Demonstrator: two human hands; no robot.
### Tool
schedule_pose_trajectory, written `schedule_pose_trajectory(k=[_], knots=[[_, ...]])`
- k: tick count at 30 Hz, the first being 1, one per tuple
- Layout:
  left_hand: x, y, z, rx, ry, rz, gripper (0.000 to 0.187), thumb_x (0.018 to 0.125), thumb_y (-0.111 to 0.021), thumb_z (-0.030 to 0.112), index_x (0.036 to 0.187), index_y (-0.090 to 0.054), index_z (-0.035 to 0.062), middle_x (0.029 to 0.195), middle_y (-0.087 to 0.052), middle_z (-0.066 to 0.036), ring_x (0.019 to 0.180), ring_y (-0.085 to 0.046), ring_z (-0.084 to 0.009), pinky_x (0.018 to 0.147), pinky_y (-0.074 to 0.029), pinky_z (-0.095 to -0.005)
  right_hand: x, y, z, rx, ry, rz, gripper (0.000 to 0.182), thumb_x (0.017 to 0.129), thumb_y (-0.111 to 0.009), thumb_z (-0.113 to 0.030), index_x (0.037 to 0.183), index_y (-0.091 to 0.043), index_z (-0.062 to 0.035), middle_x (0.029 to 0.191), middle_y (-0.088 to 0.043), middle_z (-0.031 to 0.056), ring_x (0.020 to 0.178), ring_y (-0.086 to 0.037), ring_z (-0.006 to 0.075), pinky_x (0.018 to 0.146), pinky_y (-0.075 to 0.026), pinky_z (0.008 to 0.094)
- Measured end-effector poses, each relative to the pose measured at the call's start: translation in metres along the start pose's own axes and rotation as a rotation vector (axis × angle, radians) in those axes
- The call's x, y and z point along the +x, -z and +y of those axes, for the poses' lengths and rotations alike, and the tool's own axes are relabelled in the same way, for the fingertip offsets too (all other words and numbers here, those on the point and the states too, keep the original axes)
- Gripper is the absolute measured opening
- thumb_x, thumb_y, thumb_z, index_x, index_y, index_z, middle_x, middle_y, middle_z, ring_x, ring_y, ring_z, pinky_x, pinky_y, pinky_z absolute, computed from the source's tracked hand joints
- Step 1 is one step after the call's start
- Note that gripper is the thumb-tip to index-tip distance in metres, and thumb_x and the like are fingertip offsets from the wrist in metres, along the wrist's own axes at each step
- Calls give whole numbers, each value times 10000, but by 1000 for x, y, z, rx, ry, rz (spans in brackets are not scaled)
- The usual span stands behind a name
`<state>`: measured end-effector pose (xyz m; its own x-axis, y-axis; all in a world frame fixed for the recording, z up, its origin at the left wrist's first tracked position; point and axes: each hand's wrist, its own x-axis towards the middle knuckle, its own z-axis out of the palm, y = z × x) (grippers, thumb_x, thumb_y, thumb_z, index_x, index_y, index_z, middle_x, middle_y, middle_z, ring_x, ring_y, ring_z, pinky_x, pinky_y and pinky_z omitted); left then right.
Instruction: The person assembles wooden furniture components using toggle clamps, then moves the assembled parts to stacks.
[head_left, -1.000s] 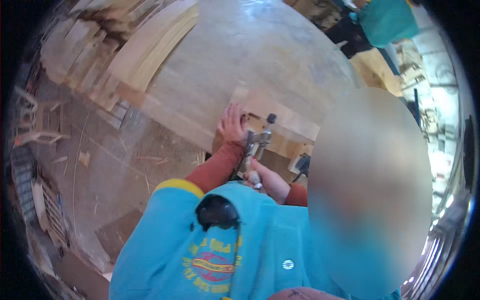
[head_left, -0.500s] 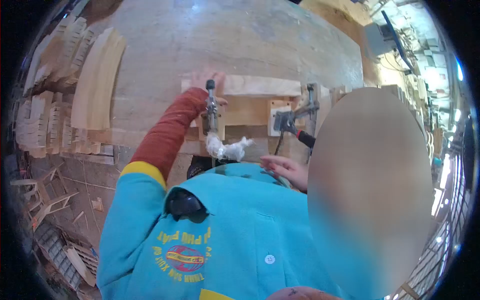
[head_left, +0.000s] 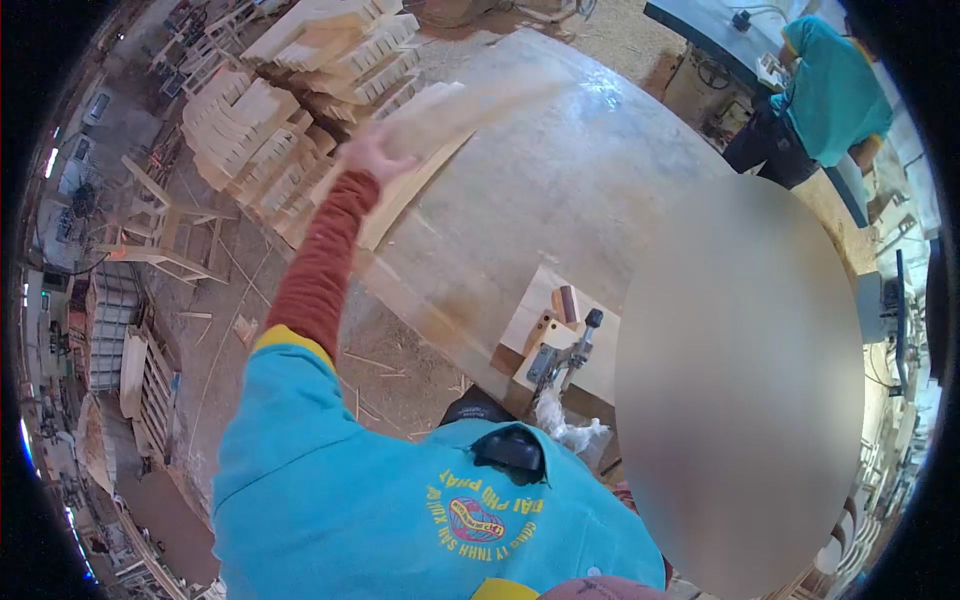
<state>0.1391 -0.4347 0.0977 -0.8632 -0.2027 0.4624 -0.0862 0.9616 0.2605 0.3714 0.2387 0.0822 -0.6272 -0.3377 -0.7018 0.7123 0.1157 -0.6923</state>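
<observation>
My left hand [head_left: 368,160] is stretched out to the far left, over the pile of cut wooden pieces. In it is a long pale wooden piece [head_left: 490,105], smeared by motion, which reaches right over the table. Beneath the hand lie long curved wooden boards [head_left: 420,185] at the table's edge. A toggle clamp [head_left: 572,352] with a black tip stands on the wooden jig [head_left: 530,325] near my body. White plastic wrapping [head_left: 568,425] hangs at the clamp's handle end. My right hand does not show; a large blurred oval covers that side.
Stacks of notched wooden pieces [head_left: 250,130] stand beyond the left edge of the worktable [head_left: 500,220]. A wooden frame [head_left: 170,225] and scraps lie on the floor at left. Another person [head_left: 830,95] in a teal shirt works at a bench at the upper right.
My left hand has moved from the jig to the pile at the far left, with a wooden piece in it. The view has turned left. My right hand has gone out of sight.
</observation>
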Motion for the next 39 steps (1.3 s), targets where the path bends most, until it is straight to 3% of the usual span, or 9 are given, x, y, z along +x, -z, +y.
schedule_pose_trajectory(k=[11, 16, 21, 23, 25, 29, 33, 36, 39], knots=[[-4, -11, -170, 190, 446, -259, 864, 507, -756, 565, 1201, -523, 104, 1116, -542, -137, 1041, -524, -284, 907, -415, -361, 17, 72, 13, -27, -187, 217, 465, 891, -511, -335, 1238, -416, -41, 970, -604, 110, 842, -602, 196, 760, -488, 317], [-11, -44, -199, 230, 360, -269, 848, 539, -711, 595, 1210, -521, 112, 1143, -541, -121, 1077, -507, -285, 918, -405, -373, -5, 131, 37, -75, 50, 585, 418, 906, -494, -254, 1223, -409, 4, 974, -601, 113, 884, -586, 174, 798, -474, 296], [-23, -34, -199, 1, 196, -399, 464, 787, -555, 396, 1115, -577, 70, 1074, -588, -185, 1010, -546, -320, 867, -421, -399, 22, 151, 101, -329, 382, 1093, 445, 824, -574, -107, 1219, -411, 17, 1192, -482, 140, 1068, -497, 197, 886, -418, 327], [-17, -76, -269, 183, -177, -172, 444, 793, -523, 441, 1066, -602, 100, 995, -615, -182, 932, -579, -341, 807, -447, -441, 30, 133, 110, -707, 243, 1172, 562, 774, -618, -200, 1240, -394, 20, 1211, -461, 175, 1097, -467, 264, 919, -385, 367], [8, -58, -195, 541, 208, -254, 521, 796, -550, 467, 1074, -600, 29, 1097, -582, -196, 993, -564, -330, 863, -445, -411, 41, 120, 116, -937, 116, 1225, 685, 724, -662, -292, 1261, -376, 23, 1230, -441, 210, 1127, -437, 331, 951, -352, 407], [12, -86, -122, -36, -135, 191, 580, 761, -623, 379, 1230, -492, 63, 1225, -492, -194, 1133, -456, -331, 959, -339, -439, 45, 110, 116, -950, -42, 1250, 847, 675, -701, -372, 1364, -284, -108, 1321, -343, 215, 1213, -329, 409, 986, -295, 494], [-42, -84, 77, -339, -205, -43, 430, 795, -627, 214, 1200, -535, 102, 1300, -431, -144, 1221, -357, -317, 1056, -194, -451, 55, 110, 125, -923, -221, 1560, 859, 644, -737, -335, 1362, -293, -177, 1265, -419, 200, 1163, -385, 422, 951, -347, 485], [-71, -55, 192, -422, -269, -232, 411, 790, -625, 158, 1192, -550, 115, 1320, -422, -120, 1262, -311, -307, 1072, -159, -438, 38, 108, 95, -694, -351, 1284, 853, 674, -712, -318, 1378, -248, -184, 1323, -352, 185, 1172, -379, 384, 973, -313, 477], [-74, -29, 260, -609, -277, -223, 392, 803, -601, 128, 1191, -550, 105, 1315, -429, -125, 1264, -322, -283, 1061, -195, -426, 49, 103, 106, -378, 385, 1248, 827, 664, -727, -242, 1356, -287, -135, 1302, -394, 176, 1149, -427, 332, 957, -349, 415]])
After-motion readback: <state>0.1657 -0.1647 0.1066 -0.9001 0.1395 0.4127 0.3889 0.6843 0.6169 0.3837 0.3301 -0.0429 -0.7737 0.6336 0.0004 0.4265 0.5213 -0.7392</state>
